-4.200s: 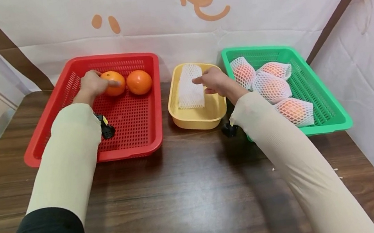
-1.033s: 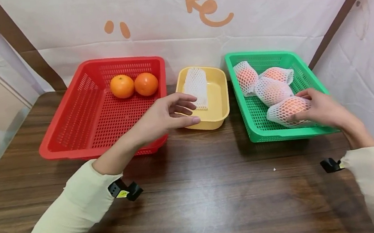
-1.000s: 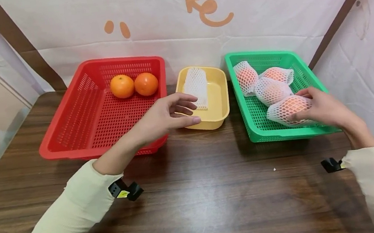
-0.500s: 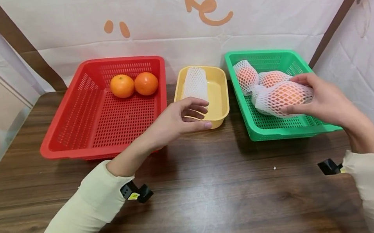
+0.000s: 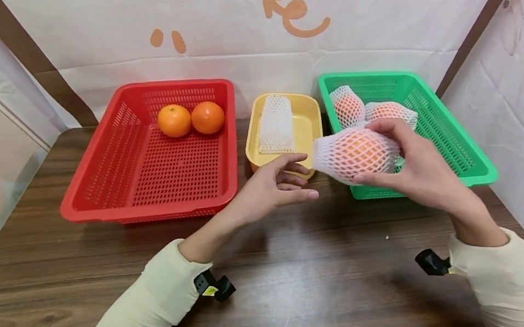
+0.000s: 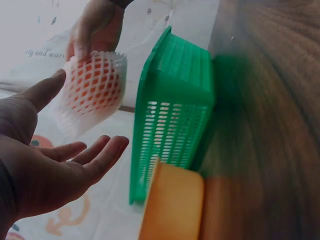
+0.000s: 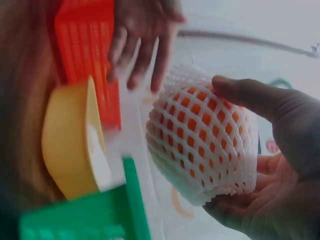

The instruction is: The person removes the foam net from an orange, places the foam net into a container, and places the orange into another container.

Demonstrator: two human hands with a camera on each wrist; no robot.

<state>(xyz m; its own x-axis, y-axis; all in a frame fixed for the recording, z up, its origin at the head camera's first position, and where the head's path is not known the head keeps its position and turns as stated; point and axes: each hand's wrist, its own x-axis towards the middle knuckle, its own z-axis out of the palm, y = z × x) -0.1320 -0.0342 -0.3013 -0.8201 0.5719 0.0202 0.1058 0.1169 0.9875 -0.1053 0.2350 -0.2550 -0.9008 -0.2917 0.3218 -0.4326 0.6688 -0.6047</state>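
Note:
My right hand (image 5: 423, 178) grips an orange in a white foam net (image 5: 357, 153), thumb on the near side, lifted over the front left corner of the green basket (image 5: 486, 170). In the right wrist view the net's mesh (image 7: 200, 135) wraps the fruit all round. My left hand (image 5: 270, 190) hovers in front of the yellow tub (image 5: 309, 124), its fingers relaxed and apart, holding nothing. The left wrist view has that palm (image 6: 45, 175) turned toward the netted orange, with a gap between. Other netted oranges (image 5: 348, 109) lie in the green basket, partly hidden.
Two bare oranges (image 5: 174, 121) sit at the back of the red basket (image 5: 148, 207) on the left. Flat white foam nets (image 5: 277, 125) lie in the yellow tub. A printed cloth (image 5: 226, 41) hangs behind the wooden table (image 5: 279, 294).
My right hand has lifted the netted orange from the green basket and brought it left. My left hand, earlier at an orange in the red basket, has moved right past the tub's front.

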